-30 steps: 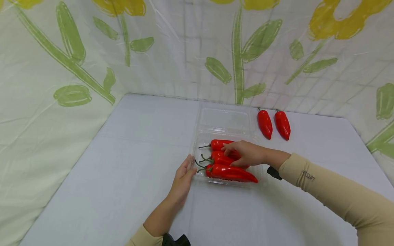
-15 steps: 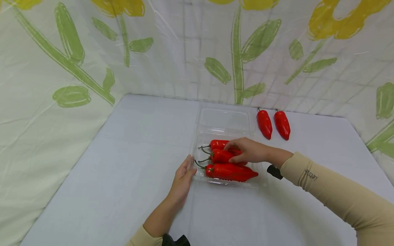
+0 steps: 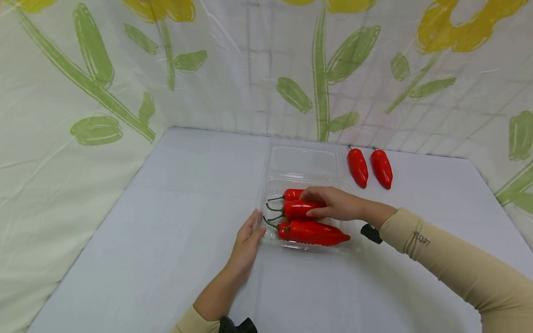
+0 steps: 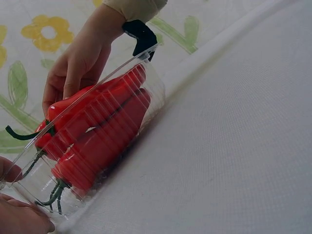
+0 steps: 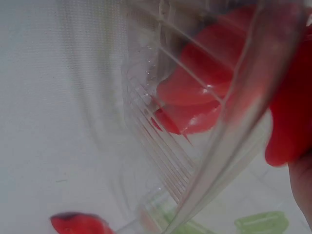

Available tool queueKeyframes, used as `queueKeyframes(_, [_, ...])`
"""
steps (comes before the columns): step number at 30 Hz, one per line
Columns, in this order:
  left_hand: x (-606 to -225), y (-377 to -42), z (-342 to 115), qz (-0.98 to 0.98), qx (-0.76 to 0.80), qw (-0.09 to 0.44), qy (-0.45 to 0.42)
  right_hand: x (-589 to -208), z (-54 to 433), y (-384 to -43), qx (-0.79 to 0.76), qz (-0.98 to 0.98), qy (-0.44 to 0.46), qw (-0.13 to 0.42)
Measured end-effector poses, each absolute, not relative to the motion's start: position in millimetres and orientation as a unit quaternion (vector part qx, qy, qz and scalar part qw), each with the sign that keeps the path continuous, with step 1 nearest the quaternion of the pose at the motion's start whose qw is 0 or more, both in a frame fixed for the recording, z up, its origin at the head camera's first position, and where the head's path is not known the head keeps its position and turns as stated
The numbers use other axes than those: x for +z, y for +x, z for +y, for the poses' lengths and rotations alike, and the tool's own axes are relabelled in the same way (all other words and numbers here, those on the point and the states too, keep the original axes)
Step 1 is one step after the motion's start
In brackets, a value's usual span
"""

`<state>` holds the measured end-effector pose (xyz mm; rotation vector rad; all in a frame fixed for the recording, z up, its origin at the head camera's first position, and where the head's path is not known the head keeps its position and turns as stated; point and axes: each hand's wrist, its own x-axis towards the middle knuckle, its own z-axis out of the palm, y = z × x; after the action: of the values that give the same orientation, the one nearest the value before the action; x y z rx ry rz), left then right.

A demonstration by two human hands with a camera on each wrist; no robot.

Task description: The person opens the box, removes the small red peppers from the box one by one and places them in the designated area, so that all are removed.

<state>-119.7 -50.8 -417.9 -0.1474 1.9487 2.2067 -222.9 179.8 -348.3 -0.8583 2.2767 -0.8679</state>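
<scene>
A clear plastic clamshell container (image 3: 271, 186) holds several red chili peppers (image 3: 314, 232), stems pointing left. My left hand (image 3: 246, 245) pinches the container's left edge, thumb on the inside in the left wrist view. Over the container, my right hand (image 3: 336, 203) grips one red chili pepper (image 3: 294, 210) from above, fingers on the far side and thumb on the near side. That pepper lies across the middle, above the others. Behind it another pepper (image 3: 292, 194) is partly hidden by the right hand. Through the ribbed wall, the left wrist view shows peppers (image 4: 102, 148) stacked inside.
The container's transparent lid (image 3: 305, 160) lies folded back toward the rear edge. Two more red peppers (image 3: 357, 167) lie side by side at the back right of the white-covered table (image 3: 200, 203). A flower-print curtain (image 3: 233, 69) hangs behind the table.
My right hand has shifted the gripped pepper slightly back and left within the container. The near peppers have settled together. My left hand stays at the edge.
</scene>
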Motion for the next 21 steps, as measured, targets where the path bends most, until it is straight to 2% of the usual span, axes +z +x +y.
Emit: queueKeyframes(21, [-419.2,-120.2,-51.0,0.662,0.742,0.096,-0.046,-343.3,185.5,-219.0,-0.311,0.867,-0.324,0.216])
